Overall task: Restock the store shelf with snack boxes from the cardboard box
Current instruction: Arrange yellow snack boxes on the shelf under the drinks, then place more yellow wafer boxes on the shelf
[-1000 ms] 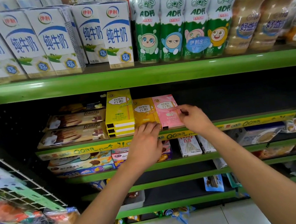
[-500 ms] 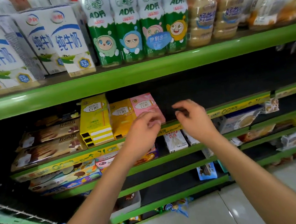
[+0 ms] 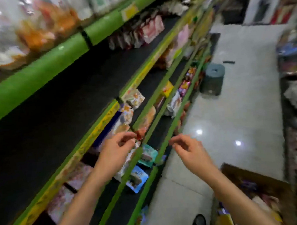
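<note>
Your left hand (image 3: 117, 148) and your right hand (image 3: 189, 149) hang in front of you with fingers loosely curled; neither grip holds anything. The left hand sits over the front edges of the green metal store shelf (image 3: 35, 76), the right hand just off the shelf, above the pale tiled floor (image 3: 234, 103). At your lower right, the brown cardboard box (image 3: 257, 183) stands open on the floor, with blurred coloured packs inside it; you cannot tell from here which are snack boxes. A dark shoe toe (image 3: 199, 221) shows near the bottom edge.

Just past your left hand, small teal and blue boxes (image 3: 147, 157) lie on a lower shelf tier. Pale pink patterned boxes (image 3: 77, 174) sit under the yellow price strip (image 3: 95, 134) to the left of your forearm. The wide black tier above that strip runs bare beside your hands.

Farther along the aisle, a grey roll-shaped object (image 3: 214, 76) stands on the floor beside the shelf. Blurred white and orange bags (image 3: 16, 29) fill the top tier.
</note>
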`<action>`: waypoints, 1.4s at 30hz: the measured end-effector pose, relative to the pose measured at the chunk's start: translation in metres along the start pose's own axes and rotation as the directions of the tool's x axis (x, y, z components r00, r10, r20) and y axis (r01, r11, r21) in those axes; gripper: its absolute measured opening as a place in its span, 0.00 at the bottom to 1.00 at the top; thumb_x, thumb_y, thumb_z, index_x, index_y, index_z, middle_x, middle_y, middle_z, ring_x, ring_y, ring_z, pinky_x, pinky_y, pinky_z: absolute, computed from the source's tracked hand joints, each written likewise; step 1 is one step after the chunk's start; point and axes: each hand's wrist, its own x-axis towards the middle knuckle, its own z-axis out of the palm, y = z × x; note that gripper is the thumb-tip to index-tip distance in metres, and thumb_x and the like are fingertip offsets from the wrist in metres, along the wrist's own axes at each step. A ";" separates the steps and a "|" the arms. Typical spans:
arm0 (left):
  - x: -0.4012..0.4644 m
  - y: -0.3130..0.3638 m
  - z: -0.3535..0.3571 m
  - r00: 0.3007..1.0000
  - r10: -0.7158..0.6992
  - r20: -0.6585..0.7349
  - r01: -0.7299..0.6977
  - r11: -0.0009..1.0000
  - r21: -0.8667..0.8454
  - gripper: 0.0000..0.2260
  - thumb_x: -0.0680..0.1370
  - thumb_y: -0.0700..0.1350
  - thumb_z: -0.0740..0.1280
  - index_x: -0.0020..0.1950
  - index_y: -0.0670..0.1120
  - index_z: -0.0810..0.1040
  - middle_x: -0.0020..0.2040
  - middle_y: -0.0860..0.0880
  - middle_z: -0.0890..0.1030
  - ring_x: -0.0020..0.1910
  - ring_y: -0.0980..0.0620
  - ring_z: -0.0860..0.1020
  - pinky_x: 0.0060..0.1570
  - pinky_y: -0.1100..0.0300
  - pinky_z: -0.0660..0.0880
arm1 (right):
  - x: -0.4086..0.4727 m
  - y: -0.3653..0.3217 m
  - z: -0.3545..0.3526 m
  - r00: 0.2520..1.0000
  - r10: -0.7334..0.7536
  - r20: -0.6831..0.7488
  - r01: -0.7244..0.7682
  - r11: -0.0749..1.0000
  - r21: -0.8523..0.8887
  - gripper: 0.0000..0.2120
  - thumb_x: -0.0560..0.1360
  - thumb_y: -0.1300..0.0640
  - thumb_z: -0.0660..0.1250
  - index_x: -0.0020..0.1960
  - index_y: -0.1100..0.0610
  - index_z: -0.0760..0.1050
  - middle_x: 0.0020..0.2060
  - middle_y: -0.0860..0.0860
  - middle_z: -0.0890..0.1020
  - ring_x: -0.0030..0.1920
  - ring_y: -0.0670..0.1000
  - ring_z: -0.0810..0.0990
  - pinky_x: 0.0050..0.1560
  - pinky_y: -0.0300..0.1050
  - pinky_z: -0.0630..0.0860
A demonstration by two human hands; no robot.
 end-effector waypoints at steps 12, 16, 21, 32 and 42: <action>0.109 0.040 0.329 0.678 -0.107 0.728 -0.125 0.958 0.257 0.06 0.79 0.34 0.63 0.55 0.39 0.77 0.44 0.43 0.78 0.37 0.52 0.75 0.36 0.62 0.69 | -0.047 0.181 -0.162 0.729 0.490 -0.479 -0.449 0.869 0.207 0.09 0.75 0.64 0.67 0.50 0.53 0.82 0.44 0.49 0.85 0.47 0.50 0.83 0.53 0.46 0.78; 0.100 0.028 0.422 0.477 -0.217 0.852 -0.230 0.904 0.360 0.06 0.79 0.35 0.63 0.54 0.42 0.77 0.44 0.43 0.78 0.38 0.51 0.75 0.38 0.60 0.70 | -0.105 0.230 -0.186 0.517 0.677 -0.524 -0.575 0.728 0.373 0.08 0.77 0.64 0.66 0.46 0.52 0.78 0.43 0.50 0.83 0.47 0.53 0.82 0.53 0.52 0.78; 0.091 -0.018 0.528 0.283 -0.311 0.907 -0.382 0.831 0.404 0.05 0.78 0.36 0.65 0.49 0.43 0.80 0.43 0.43 0.80 0.41 0.48 0.78 0.38 0.58 0.74 | -0.171 0.286 -0.179 0.202 0.825 -0.527 -0.654 0.515 0.555 0.09 0.77 0.60 0.68 0.42 0.47 0.78 0.38 0.40 0.84 0.41 0.39 0.81 0.40 0.29 0.72; 0.097 -0.257 0.745 -0.008 -0.576 0.817 -0.800 0.494 0.340 0.02 0.76 0.41 0.67 0.45 0.46 0.79 0.47 0.41 0.82 0.52 0.40 0.81 0.50 0.53 0.76 | -0.199 0.508 -0.076 -0.099 0.983 -0.157 -0.704 0.042 0.709 0.10 0.81 0.57 0.61 0.56 0.60 0.79 0.53 0.58 0.82 0.55 0.59 0.80 0.54 0.46 0.75; 0.097 -0.475 0.822 -0.096 -0.624 0.775 -0.947 0.296 0.121 0.26 0.77 0.46 0.68 0.74 0.45 0.68 0.71 0.42 0.70 0.66 0.42 0.73 0.59 0.54 0.72 | -0.202 0.722 -0.004 -0.126 0.991 0.032 -0.659 -0.108 0.745 0.13 0.80 0.58 0.60 0.59 0.62 0.78 0.50 0.58 0.82 0.47 0.55 0.77 0.51 0.48 0.76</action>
